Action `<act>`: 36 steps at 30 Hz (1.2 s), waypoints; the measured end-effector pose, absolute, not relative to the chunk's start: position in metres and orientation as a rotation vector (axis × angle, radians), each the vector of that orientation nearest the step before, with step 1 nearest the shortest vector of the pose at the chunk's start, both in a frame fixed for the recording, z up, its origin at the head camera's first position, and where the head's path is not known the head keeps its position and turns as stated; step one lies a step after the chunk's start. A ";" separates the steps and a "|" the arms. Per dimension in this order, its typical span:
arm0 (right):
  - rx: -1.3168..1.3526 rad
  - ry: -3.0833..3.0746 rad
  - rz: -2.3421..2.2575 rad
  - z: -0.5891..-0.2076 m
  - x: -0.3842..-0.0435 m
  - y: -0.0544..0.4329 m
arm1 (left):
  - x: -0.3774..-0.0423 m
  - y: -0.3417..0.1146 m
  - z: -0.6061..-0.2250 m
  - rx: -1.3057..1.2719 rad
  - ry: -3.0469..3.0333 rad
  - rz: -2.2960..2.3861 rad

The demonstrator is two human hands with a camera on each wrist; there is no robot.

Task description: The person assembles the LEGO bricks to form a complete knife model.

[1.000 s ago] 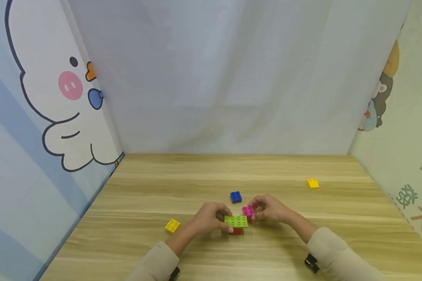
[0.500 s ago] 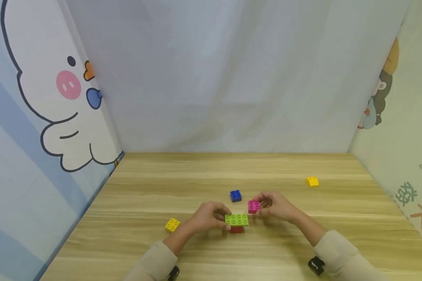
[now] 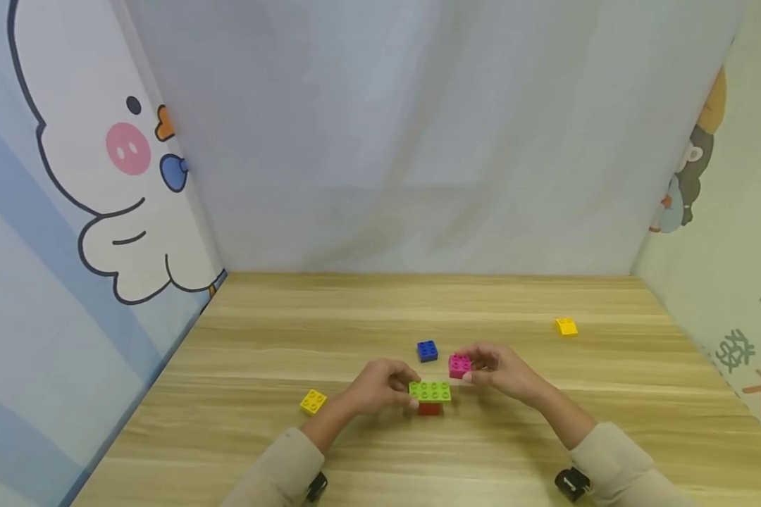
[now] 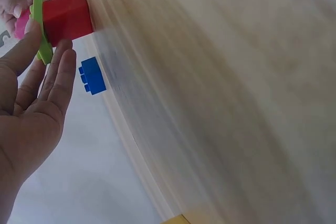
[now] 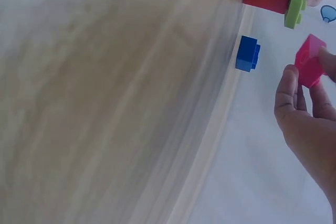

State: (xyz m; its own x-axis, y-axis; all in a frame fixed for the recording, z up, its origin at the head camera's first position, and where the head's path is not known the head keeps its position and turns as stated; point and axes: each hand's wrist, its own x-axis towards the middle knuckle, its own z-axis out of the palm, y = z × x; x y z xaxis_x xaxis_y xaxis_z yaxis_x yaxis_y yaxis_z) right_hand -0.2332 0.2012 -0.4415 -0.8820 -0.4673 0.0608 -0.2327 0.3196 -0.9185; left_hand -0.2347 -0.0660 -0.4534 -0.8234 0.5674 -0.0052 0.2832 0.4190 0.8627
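The green brick [image 3: 429, 389], flat with eight studs, sits atop a red block [image 3: 429, 408] on the bench [image 3: 254, 352], its left end pinched by the person's left grip [image 3: 379, 387]. Behind it lies a blue brick [image 3: 428, 351]. To the right, a four-stud pink brick [image 3: 459, 367], farther from the green one than a second ago, is pinched by the right grip [image 3: 506, 373] above the bench.

Light falls softly — wrist views look hazy.
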 end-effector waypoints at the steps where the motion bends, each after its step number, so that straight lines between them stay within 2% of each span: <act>1: -0.633 2.366 -1.599 -0.441 -0.233 0.201 | -0.235 -0.065 -0.453 0.739 2.384 1.356; 36: -0.760 2.241 -1.745 -0.447 -0.230 0.178 | -0.240 -0.060 -0.452 0.741 2.423 1.288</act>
